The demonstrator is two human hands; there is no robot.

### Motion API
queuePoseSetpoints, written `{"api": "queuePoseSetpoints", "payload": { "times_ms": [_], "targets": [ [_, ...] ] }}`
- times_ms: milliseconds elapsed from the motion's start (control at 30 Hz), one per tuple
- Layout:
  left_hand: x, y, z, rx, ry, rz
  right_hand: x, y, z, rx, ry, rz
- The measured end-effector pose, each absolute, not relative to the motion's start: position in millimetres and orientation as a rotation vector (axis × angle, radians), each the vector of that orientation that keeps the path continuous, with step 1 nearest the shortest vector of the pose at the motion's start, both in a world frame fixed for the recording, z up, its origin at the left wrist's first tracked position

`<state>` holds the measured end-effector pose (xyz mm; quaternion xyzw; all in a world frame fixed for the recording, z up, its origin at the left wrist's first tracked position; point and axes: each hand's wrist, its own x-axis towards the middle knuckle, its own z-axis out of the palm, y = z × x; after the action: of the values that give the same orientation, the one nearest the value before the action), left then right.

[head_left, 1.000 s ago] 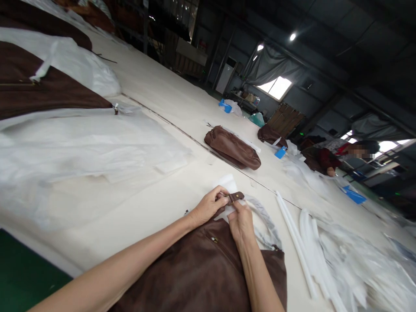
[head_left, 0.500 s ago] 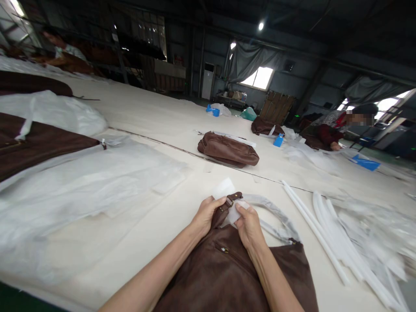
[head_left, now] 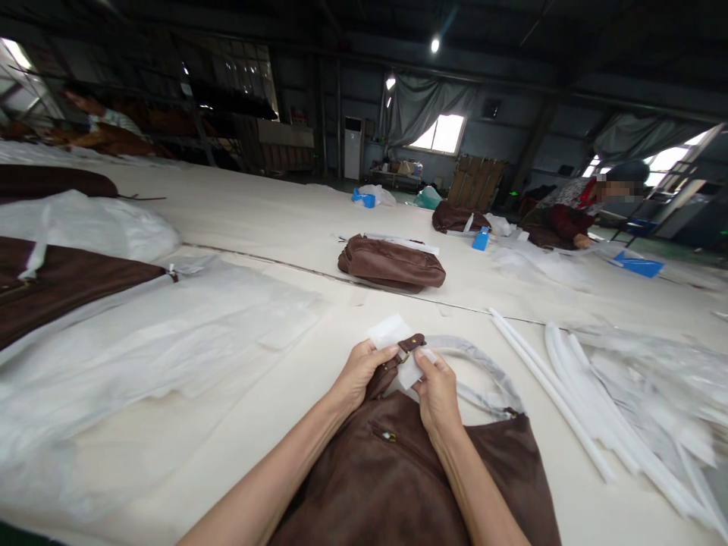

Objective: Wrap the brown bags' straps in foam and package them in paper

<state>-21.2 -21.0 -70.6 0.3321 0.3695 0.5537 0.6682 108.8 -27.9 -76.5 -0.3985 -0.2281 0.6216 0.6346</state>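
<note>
A dark brown bag (head_left: 387, 478) lies in front of me at the bottom centre, its zip facing up. My left hand (head_left: 361, 373) is closed on the brown strap end (head_left: 405, 350) near its buckle. Between finger and thumb my right hand (head_left: 437, 387) pinches a small white sheet (head_left: 409, 370), right beside the buckle. Part of the sheet passes behind the strap and shows above my left hand. The bag's handle (head_left: 478, 353), wrapped in clear film, curves to the right behind my right hand.
Another brown bag (head_left: 392, 263) sits beyond the table seam. White foam tubes (head_left: 551, 394) and clear plastic (head_left: 654, 379) lie at right. Plastic sheeting (head_left: 142, 356) and a brown bag (head_left: 68, 280) are at left. A person (head_left: 580, 205) works at far right, another (head_left: 102, 121) at far left.
The view has shifted and tilted slightly. Both hands keep their hold; the white sheet and strap end have turned a little between them.
</note>
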Motion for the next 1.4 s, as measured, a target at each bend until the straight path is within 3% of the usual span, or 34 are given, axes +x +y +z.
{"api": "queuePoseSetpoints", "payload": {
  "times_ms": [367,633,867,967,1400],
  "targets": [
    [-20,-15,-58,0.882,0.786,1.187,112,-30,-76,-0.921,-0.567,1.376],
    [-15,-14,-54,0.94,0.735,1.148,155,-48,-81,-0.859,-0.951,1.309],
    [-13,-16,-57,1.016,0.758,1.135,191,-33,-71,-0.992,-1.847,0.424],
    [-11,-15,-59,1.095,0.785,1.114,195,-19,-52,-0.886,-2.049,0.217],
    [-11,-26,-67,1.227,0.877,0.985,173,6,-56,-1.262,-1.808,1.212]
  ]
}}
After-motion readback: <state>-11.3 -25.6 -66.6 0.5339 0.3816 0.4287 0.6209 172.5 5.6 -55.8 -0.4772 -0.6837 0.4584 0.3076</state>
